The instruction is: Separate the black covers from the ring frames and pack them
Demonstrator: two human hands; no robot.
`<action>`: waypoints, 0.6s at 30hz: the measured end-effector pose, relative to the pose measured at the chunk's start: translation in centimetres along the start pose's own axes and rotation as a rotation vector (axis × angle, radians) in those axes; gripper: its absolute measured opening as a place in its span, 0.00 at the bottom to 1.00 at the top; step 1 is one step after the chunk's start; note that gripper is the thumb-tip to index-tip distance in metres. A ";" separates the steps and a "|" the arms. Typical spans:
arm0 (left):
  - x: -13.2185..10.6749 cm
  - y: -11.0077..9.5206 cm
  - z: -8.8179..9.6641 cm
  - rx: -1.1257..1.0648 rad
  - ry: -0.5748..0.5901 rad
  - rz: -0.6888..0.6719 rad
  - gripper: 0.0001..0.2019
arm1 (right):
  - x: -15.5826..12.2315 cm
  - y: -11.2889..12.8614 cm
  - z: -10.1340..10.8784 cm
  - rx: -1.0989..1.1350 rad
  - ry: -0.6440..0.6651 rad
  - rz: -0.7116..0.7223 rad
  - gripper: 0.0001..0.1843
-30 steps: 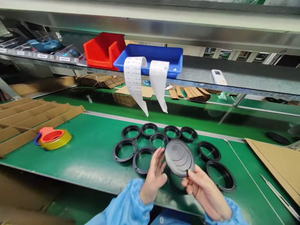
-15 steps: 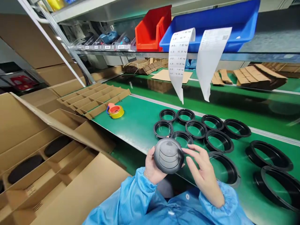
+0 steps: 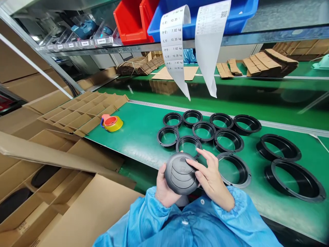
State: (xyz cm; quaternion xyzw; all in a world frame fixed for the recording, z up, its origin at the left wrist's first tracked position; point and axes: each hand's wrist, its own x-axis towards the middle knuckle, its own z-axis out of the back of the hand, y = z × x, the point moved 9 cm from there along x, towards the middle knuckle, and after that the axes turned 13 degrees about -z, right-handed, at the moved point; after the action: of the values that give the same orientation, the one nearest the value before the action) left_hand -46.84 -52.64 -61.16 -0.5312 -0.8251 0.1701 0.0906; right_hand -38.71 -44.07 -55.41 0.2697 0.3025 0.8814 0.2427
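Note:
A round, domed black plastic part (image 3: pixel 181 176) with curved overlapping panels rests in my left hand (image 3: pixel 164 190), which grips it from the left and below. My right hand (image 3: pixel 212 180) is at its upper right, fingers apart, with the index fingertip on the part's face near a small ribbed patch. Just beyond my hands, several black flanged rings (image 3: pixel 189 145) lie on the green work surface (image 3: pixel 138 137). The underside of the domed part is hidden by my left hand.
At left stands an open cardboard box (image 3: pixel 108 206) with dividers and dark round parts inside. A cardboard divider grid (image 3: pixel 84 109) and a yellow tape roll (image 3: pixel 115 125) sit on the bench. Paper label strips (image 3: pixel 177 44) hang from the shelf beside red (image 3: pixel 132 24) and blue bins (image 3: pixel 239 15).
My right index finger has moved from the domed part's right edge onto its face. The view has shifted, so the bench and shelf appear higher and further left.

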 end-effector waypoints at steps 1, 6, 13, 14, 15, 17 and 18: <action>0.0 0.0 -0.1 -0.009 -0.002 -0.006 0.33 | 0.0 0.1 -0.1 0.009 0.011 0.000 0.21; 0.0 0.1 0.2 -0.045 -0.050 -0.009 0.33 | 0.3 0.5 -1.1 0.059 0.103 -0.009 0.23; 0.1 0.7 0.0 -0.067 -0.071 0.014 0.35 | 0.5 0.4 -0.8 0.153 0.100 -0.064 0.25; 0.1 0.8 -0.1 -0.077 -0.073 0.026 0.34 | 0.4 0.4 -0.5 0.169 0.085 -0.067 0.25; 0.2 0.9 -0.2 -0.090 -0.071 0.039 0.33 | 0.3 0.3 -0.2 0.182 0.069 -0.065 0.24; 0.3 1.0 -0.5 -0.118 -0.054 0.067 0.30 | 0.1 0.2 0.3 0.190 0.049 -0.060 0.23; 0.3 1.1 -0.7 -0.129 -0.043 0.079 0.29 | 0.0 0.2 0.6 0.187 0.043 -0.060 0.23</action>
State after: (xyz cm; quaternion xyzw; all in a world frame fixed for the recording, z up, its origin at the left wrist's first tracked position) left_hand -45.85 -51.80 -60.93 -0.5642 -0.8145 0.1316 0.0315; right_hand -38.37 -43.98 -54.90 0.2633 0.3967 0.8471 0.2361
